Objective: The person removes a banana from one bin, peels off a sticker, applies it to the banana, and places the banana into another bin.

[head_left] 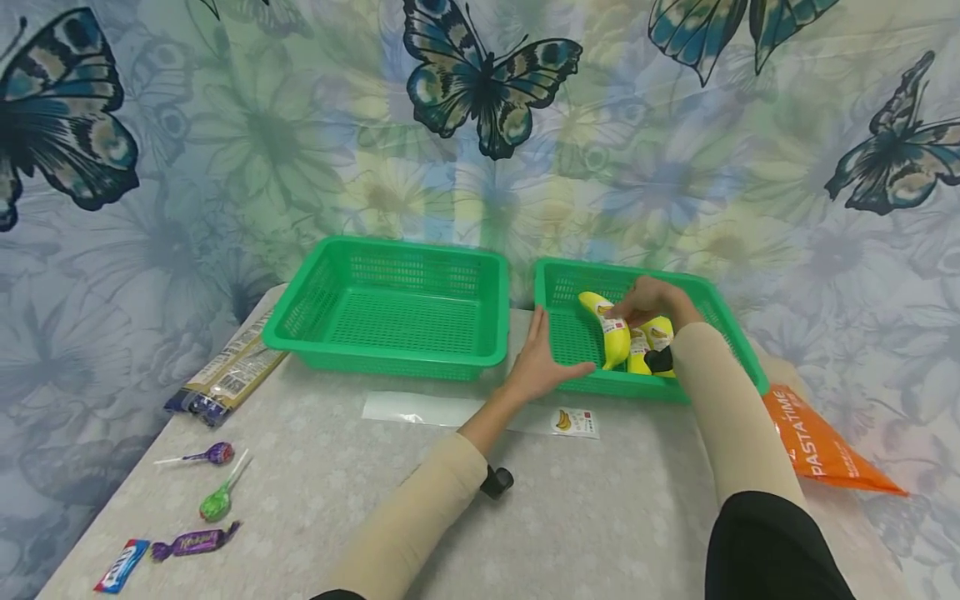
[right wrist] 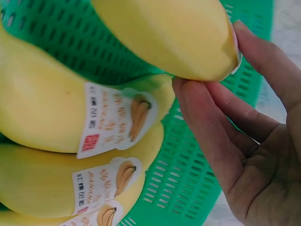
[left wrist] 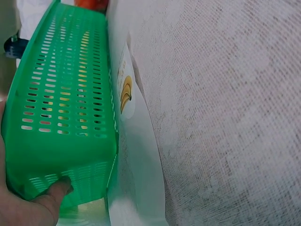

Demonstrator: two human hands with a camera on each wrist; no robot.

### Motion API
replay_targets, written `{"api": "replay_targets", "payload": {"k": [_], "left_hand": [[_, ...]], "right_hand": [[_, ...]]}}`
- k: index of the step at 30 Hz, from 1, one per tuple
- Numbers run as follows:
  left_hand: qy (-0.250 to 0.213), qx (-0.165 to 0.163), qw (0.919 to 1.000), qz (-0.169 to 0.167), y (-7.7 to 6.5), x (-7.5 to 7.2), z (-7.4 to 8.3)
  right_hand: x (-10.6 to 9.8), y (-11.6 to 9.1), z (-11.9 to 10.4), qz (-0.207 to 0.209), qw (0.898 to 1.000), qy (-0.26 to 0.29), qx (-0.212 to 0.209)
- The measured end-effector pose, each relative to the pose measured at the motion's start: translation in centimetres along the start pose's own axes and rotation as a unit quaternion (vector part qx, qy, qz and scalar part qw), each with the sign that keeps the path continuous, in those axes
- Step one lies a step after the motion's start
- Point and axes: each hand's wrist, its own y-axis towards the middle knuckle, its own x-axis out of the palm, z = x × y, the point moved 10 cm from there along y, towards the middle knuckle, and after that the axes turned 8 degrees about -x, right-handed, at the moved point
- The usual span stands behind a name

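Note:
In the right wrist view, my right hand (head_left: 652, 302) pinches a yellow banana (right wrist: 174, 35) between thumb and fingertips. A white sticker shows at the banana's edge under the thumb. Several other bananas (right wrist: 42, 96) with banana-picture labels lie beside it in the right green basket (head_left: 551, 287). My left hand (head_left: 542, 364) rests on that basket's near left corner. Its fingers are straight along the side and its thumb is spread toward the front rim. The left wrist view shows a fingertip touching the basket's end wall (left wrist: 89, 183).
Left of it stands another green basket (head_left: 420, 358). A sticker strip (head_left: 420, 409) with one banana label (head_left: 576, 422) lies in front. Lollipops (head_left: 216, 504), wrapped candies (head_left: 197, 542) and a gold packet (head_left: 228, 371) are at left. An orange pasta bag (head_left: 821, 442) lies right.

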Motion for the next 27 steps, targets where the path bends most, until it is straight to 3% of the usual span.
{"api": "replay_targets", "payload": {"k": [7,14,27], "left_hand": [[0.007,-0.001,1.0000,0.005,-0.1,0.1,0.1],[0.008,-0.001,1.0000,0.003,-0.2,-0.1,0.1],[0.004,-0.007,0.9999,0.008,-0.2,-0.2,0.0]], "right_hand": [[0.7,0.7,1.0,0.004,0.999,-0.036,0.028],[1.7,1.0,1.9,-0.020,0.995,-0.066,0.066],[2.0,1.3,1.9,-0.016,0.990,-0.103,0.095]]}}
